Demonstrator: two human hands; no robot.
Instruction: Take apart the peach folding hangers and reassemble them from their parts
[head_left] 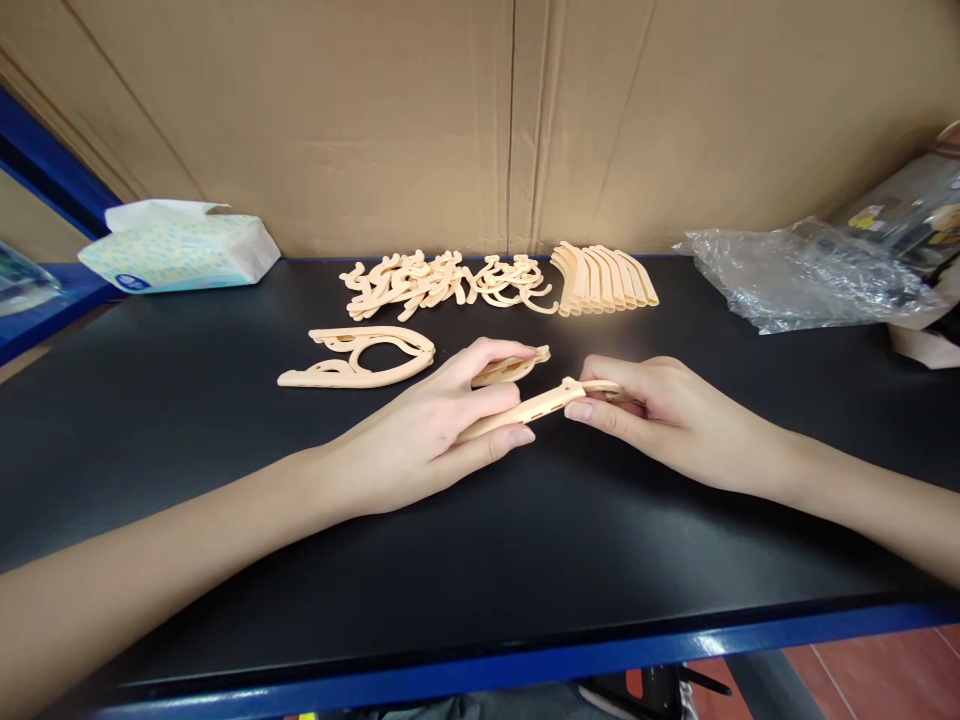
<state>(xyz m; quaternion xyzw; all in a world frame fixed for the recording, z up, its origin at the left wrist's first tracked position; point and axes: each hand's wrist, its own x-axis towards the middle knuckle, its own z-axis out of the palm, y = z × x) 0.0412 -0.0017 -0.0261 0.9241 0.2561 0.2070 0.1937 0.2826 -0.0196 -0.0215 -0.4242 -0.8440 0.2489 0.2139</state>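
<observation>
My left hand (431, 425) is closed around a peach plastic folding hanger (546, 403), held just above the black table. One slotted arm of it points towards my right hand (667, 415), and another part (514, 368) sticks out beyond my left fingers. My right thumb and fingers pinch a thin curved hook (604, 387) at the hanger's right end; my fingers partly hide it. To the left of my left hand, a folded hanger (364, 378) with a round hook lies flat on the table.
Along the back lie a heap of small hanger arms (409, 288), a cluster of hooks (510, 280) and a row of larger arms (604, 280). A tissue pack (180, 250) stands at back left, clear plastic bags (802, 275) at right. Cardboard (375, 120) walls the back.
</observation>
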